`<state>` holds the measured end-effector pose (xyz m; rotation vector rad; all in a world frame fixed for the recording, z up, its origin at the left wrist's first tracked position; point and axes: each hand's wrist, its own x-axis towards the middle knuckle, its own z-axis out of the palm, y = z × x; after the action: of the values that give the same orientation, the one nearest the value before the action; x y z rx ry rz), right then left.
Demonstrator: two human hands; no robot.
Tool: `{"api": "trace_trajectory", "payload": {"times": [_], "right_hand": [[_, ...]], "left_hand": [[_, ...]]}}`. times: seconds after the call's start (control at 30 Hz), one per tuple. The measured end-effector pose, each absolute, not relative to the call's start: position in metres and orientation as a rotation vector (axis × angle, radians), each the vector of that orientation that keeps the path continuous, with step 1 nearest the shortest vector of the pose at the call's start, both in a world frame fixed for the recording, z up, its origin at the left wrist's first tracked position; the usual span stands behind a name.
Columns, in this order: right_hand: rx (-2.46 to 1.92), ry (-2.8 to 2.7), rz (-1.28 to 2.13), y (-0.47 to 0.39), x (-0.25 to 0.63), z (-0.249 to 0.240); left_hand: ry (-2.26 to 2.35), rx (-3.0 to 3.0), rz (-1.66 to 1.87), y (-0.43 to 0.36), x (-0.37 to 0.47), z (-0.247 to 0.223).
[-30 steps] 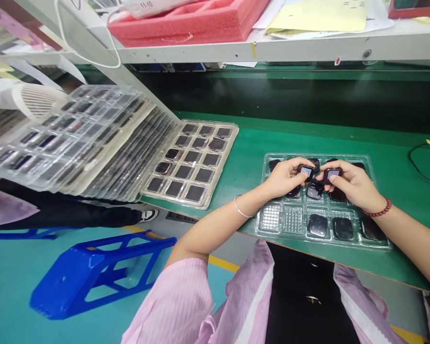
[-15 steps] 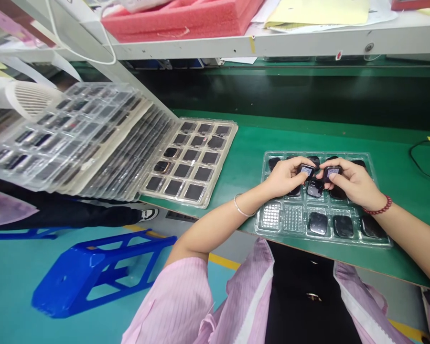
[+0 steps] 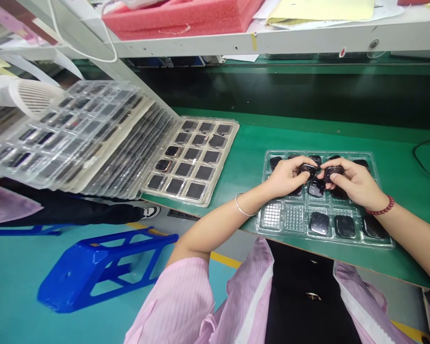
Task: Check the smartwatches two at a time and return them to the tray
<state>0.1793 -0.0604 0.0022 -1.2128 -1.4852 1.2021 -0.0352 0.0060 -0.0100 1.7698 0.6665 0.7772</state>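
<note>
The left hand [image 3: 286, 177], forearm angled toward two o'clock, grips a black device [image 3: 308, 170] under its thumb; the right hand [image 3: 356, 182], pointing toward ten, grips a second device [image 3: 334, 172], both over the tray's [image 3: 294, 218] twelve-o'clock half.

We see a green worktop [image 3: 251, 143] with a clear plastic tray [image 3: 294, 218] lying flat along its near edge on the right. To the left, with bare green between, we find a pale-rimmed tray [image 3: 220, 161], just beside a tall stack of trays [image 3: 139, 148] whose footing we cannot make out. Far right, a black cable [image 3: 414, 152] curves across the surface.
</note>
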Motion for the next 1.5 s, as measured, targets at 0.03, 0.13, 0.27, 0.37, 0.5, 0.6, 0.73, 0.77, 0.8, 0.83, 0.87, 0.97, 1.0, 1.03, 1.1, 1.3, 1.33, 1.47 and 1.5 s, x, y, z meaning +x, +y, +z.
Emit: {"api": "trace_trajectory", "payload": {"times": [0.03,0.13,0.27,0.37,0.5,0.6,0.73,0.77,0.8,0.83,0.87,0.97,1.0,1.03,1.1,1.3,1.33,1.47,1.5], "right_hand": [[-1.219,-1.482,1.200,-0.0605,0.1790,0.0026],[-1.227,-1.468,1.199,-0.0607,0.1790,0.0046],[-1.210,-1.443,1.229,-0.0605,0.1796,0.0056],[-1.181,-1.473,1.192,-0.0603,0.1785,0.0039],[-1.154,-1.531,1.134,-0.0605,0.1771,0.0023],[-1.185,-1.523,1.173,-0.0608,0.1785,0.0032],[-1.212,-1.488,1.188,-0.0618,0.1795,0.0046],[-1.210,-1.490,1.177,-0.0620,0.1792,0.0048],[-1.203,-1.497,1.164,-0.0621,0.1788,0.0051],[-1.195,-1.505,1.150,-0.0621,0.1784,0.0054],[-1.187,-1.512,1.143,-0.0620,0.1781,0.0056],[-1.165,-1.532,1.166,-0.0608,0.1788,0.0053],[-1.163,-1.539,1.177,-0.0603,0.1795,0.0046],[-1.164,-1.549,1.185,-0.0598,0.1802,0.0036],[-1.164,-1.568,1.185,-0.0593,0.1815,0.0011],[-1.116,-1.564,1.180,-0.0605,0.1807,-0.0007],[-1.129,-1.549,1.191,-0.0606,0.1804,0.0002],[-1.152,-1.465,1.246,-0.0603,0.1807,0.0028],[-1.148,-1.459,1.238,-0.0600,0.1808,0.0024]], "left_hand": [[0.671,1.775,0.773,0.0060,-0.0352,-0.0101],[0.674,1.783,0.769,0.0063,-0.0358,-0.0112],[0.630,1.716,0.743,0.0064,-0.0362,-0.0131],[0.638,1.760,0.776,0.0057,-0.0361,-0.0127],[0.722,1.911,0.858,0.0050,-0.0365,-0.0090],[0.760,1.928,0.866,0.0049,-0.0373,-0.0065],[0.760,1.872,0.829,0.0046,-0.0381,-0.0064],[0.751,1.861,0.819,0.0045,-0.0381,-0.0069],[0.737,1.852,0.811,0.0045,-0.0380,-0.0076],[0.727,1.843,0.812,0.0045,-0.0378,-0.0082],[0.727,1.837,0.817,0.0045,-0.0376,-0.0087],[0.768,1.845,0.842,0.0052,-0.0366,-0.0092],[0.780,1.853,0.856,0.0056,-0.0363,-0.0090],[0.785,1.858,0.870,0.0061,-0.0361,-0.0087],[0.780,1.858,0.892,0.0071,-0.0361,-0.0084],[0.736,1.849,0.870,0.0069,-0.0375,-0.0102],[0.706,1.829,0.866,0.0066,-0.0377,-0.0105],[0.679,1.729,0.830,0.0070,-0.0380,-0.0125],[0.692,1.729,0.834,0.0076,-0.0381,-0.0133]]}}
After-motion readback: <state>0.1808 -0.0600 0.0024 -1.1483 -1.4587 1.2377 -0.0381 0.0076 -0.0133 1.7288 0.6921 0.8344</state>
